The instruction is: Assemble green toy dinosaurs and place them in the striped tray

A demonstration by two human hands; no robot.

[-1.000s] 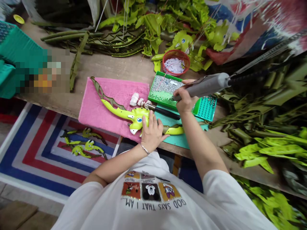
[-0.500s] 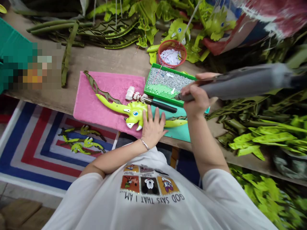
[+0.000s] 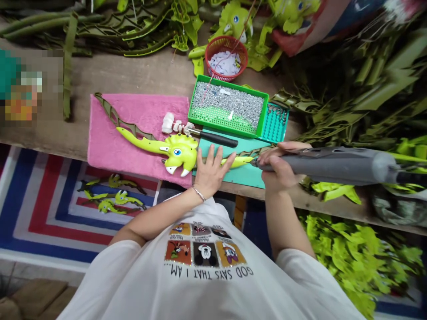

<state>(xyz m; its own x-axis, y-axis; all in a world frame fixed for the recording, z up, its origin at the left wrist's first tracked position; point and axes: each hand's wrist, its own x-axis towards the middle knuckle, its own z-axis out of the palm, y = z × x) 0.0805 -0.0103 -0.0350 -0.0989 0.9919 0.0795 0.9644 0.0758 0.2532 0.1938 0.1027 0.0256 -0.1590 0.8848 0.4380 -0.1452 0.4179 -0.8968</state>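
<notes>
Wooden boards make up the worktop (image 3: 133,80), which runs across the upper half of the frame, with a striped rug (image 3: 50,209) on the floor at lower left and a few small green toys (image 3: 110,200) lying on it. A pixelated patch at the far left edge hides whatever stands there. Heaps of green plastic parts (image 3: 350,80) along the top and right are cut off by the frame and blur together. On a pink towel (image 3: 140,115) near the worktop's front edge lies the toy dinosaur (image 3: 176,151). It is lime green, with a frilled head, a blue eye, white horns and a long thin tail with a dark spiny ridge stretching to the upper left. Its middle is hidden under the left hand (image 3: 208,171), whose fingers lie spread and flat on it, gripping nothing. Its far end shows again at the right, over a teal mat (image 3: 247,175). The right hand (image 3: 278,166) has its fingers closed around a grey electric screwdriver (image 3: 336,165). The tool's tip points left at that far end, though the bit itself is too small to make out, and its rear runs blurred out of the right edge. Just behind the toy lie a black-handled tool (image 3: 216,138), a green tray (image 3: 216,119) of screws, a teal tray (image 3: 275,122) and a red basket (image 3: 209,66).
</notes>
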